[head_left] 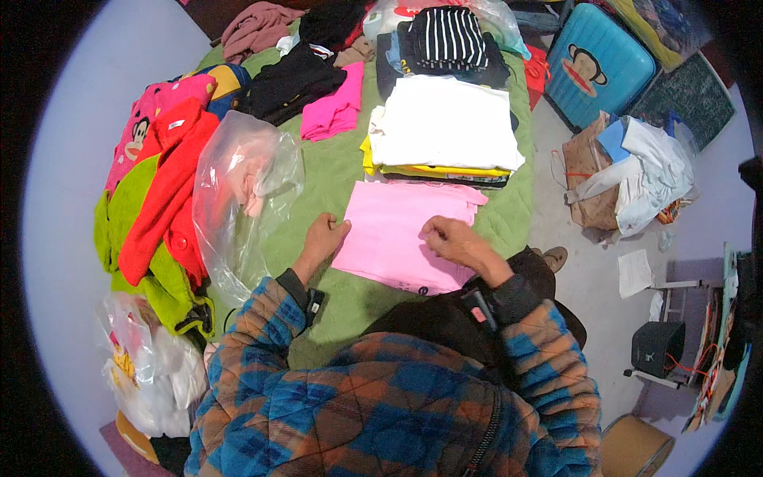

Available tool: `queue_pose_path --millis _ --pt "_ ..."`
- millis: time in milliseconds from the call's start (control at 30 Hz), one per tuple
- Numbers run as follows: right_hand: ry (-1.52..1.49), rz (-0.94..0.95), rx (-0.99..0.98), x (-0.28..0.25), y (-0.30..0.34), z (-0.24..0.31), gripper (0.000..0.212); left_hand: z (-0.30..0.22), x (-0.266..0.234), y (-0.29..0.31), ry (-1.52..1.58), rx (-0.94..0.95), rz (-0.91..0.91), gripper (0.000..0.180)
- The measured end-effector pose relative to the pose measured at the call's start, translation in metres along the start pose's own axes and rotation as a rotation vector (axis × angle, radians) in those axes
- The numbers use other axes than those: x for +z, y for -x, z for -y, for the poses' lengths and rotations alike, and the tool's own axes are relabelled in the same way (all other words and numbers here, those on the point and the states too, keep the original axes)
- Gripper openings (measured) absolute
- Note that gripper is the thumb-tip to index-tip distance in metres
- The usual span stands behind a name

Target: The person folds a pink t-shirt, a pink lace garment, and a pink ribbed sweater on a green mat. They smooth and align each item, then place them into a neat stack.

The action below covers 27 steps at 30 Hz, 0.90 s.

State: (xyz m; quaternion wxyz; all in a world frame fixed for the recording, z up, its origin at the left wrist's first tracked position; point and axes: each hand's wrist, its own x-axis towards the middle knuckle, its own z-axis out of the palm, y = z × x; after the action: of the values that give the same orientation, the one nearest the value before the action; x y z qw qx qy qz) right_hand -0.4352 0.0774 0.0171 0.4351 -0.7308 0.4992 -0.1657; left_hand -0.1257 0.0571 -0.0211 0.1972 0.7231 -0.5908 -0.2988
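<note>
In front of me a pink shirt (381,230) lies flattened into a rough rectangle on the green bedspread (318,171), with a bit of dark print at its near edge. My left hand (322,245) is closed at the shirt's left edge, thumb and forefinger meeting the fabric. Over the right part of the shirt, my right hand (461,245) has its fingers curled in; whatever they pinch is hidden. Just beyond sits a stack of folded clothes, a white garment (445,119) on top and a yellow one (441,171) beneath.
Left of the shirt are a clear plastic bag (230,207) with pale pink cloth, a red coat (171,191) and a lime-green garment (127,207). Farther back lie black clothes (294,83) and striped clothing (449,38). A blue suitcase (600,67) and an overfilled bag (592,163) stand right.
</note>
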Motion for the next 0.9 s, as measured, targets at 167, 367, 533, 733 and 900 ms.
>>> queue_pose_path --millis 167,367,533,733,900 --pt "-0.006 0.12 0.09 0.032 -0.001 -0.03 0.043 -0.017 -0.003 -0.016 0.302 -0.163 0.365 0.037" --pt "-0.148 0.181 0.161 0.025 0.009 -0.031 0.046 -0.031 -0.006 0.006 0.564 -0.174 0.452 0.033" --pt "-0.035 0.104 -0.018 0.035 0.01 -0.012 0.047 -0.003 -0.017 0.009 0.599 -0.081 0.317 0.032" --pt "-0.004 0.129 -0.087 0.044 0.008 -0.01 0.041 0.047 -0.079 0.005 0.744 -0.299 0.368 0.034" --pt "-0.153 0.119 -0.042 0.033 0.024 -0.016 0.034 0.025 -0.087 0.021 0.726 -0.152 0.465 0.053"
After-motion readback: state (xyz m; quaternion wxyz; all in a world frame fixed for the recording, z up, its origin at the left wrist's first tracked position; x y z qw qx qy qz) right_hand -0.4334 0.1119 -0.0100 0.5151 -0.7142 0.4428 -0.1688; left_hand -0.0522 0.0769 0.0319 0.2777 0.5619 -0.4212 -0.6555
